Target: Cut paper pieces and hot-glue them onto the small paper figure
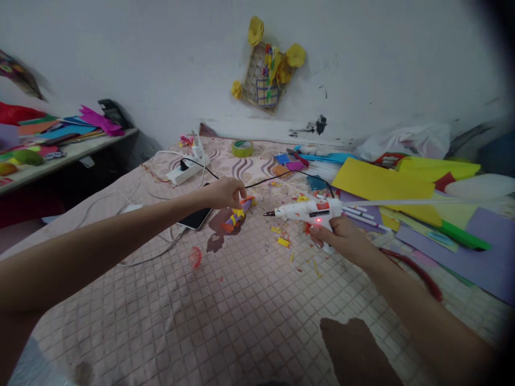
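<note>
My left hand (227, 192) reaches over the middle of the table, its fingers pinched at the upper end of a small purple, orange and yellow paper piece (237, 215). The fingertips partly cover that end. In my right hand (338, 236) is a white hot glue gun (308, 210) with a red light lit on it. Its dark nozzle points left toward the paper piece, a short distance apart from it. A long clear glue stick (402, 202) sticks out of the back. Small yellow and orange paper scraps (284, 242) lie below the nozzle.
A phone (196, 219) and a white power strip (188, 170) with cables lie left of centre. Green tape (242, 148) stands farther back. Coloured sheets (382, 185), a green marker or cutter (462, 236) and red-handled pliers (418, 271) crowd the right. A side shelf (80, 147) holds more paper.
</note>
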`<state>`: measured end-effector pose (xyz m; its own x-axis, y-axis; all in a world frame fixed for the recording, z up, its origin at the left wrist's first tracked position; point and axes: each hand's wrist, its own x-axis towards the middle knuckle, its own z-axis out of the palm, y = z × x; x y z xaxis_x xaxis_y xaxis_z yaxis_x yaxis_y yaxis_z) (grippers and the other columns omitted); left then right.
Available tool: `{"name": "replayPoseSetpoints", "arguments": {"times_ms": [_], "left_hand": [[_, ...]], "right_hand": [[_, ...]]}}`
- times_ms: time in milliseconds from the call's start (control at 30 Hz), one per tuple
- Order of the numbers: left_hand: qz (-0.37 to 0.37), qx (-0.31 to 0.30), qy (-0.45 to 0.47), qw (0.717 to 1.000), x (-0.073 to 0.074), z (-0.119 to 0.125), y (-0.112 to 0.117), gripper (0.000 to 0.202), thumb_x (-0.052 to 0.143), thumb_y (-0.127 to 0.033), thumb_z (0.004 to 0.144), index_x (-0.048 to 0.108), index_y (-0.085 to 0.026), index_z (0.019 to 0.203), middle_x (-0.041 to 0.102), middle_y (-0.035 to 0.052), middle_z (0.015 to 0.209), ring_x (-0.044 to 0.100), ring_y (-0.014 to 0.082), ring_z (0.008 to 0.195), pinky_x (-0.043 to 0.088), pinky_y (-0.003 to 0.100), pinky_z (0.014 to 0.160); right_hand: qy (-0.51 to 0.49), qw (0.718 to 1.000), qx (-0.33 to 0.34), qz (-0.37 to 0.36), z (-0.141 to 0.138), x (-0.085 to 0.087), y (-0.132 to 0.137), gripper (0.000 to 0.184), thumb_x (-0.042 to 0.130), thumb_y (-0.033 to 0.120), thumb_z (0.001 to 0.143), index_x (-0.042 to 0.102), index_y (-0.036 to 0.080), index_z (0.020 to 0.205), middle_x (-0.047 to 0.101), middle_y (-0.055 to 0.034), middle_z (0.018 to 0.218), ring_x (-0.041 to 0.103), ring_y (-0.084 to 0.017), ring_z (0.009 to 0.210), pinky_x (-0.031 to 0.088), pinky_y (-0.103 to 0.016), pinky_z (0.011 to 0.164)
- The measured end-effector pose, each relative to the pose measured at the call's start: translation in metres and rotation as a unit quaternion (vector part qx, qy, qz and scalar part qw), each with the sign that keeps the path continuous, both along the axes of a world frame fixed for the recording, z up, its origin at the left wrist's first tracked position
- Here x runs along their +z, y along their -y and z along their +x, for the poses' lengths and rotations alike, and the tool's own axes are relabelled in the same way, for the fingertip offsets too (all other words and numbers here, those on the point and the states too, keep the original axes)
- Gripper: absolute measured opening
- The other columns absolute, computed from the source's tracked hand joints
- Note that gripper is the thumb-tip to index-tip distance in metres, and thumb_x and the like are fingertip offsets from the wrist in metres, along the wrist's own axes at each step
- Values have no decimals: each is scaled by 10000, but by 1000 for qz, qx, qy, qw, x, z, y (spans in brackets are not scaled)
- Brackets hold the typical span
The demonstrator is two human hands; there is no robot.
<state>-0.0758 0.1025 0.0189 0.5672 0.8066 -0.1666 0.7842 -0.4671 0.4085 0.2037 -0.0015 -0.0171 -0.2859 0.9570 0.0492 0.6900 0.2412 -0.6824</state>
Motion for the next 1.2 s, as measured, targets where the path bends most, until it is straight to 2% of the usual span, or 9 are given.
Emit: {"name": "replayPoseSetpoints", "arguments": {"times_ms": [200,333,567,1200], "left_hand": [[11,-4,-6,1000,-1,1,-1,267,629,-205,627,631,-144,887,682,10,684,588,144,637,362,217,569],[22,-3,-8,1000,-3,3,1,272,631,-198,615,642,-143,881,680,12,682,583,149,648,364,223,587],[8,11,-28,1000,-6,4,0,304,615,-192,633,614,-116,928,687,28,736,599,148,690,379,208,599],[-6,16,-64,998,-5,6,4,343,621,-190,607,636,-115,942,689,39,776,592,145,691,378,205,603]], "right_hand": [[8,1000,0,-7,-1,1,1,501,431,563,787,467,208,435,269,46,394,292,-95,369,199,-262,391],[0,1000,-5,4,-1,1,1,505,446,553,786,410,216,412,280,42,387,288,-94,366,215,-265,394],[2,1000,2,5,-1,2,0,517,426,570,787,425,207,419,244,53,379,269,-89,363,202,-257,387],[5,1000,1,-8,-1,3,0,493,420,552,771,480,202,428,324,39,389,318,-94,373,236,-255,406]]}}
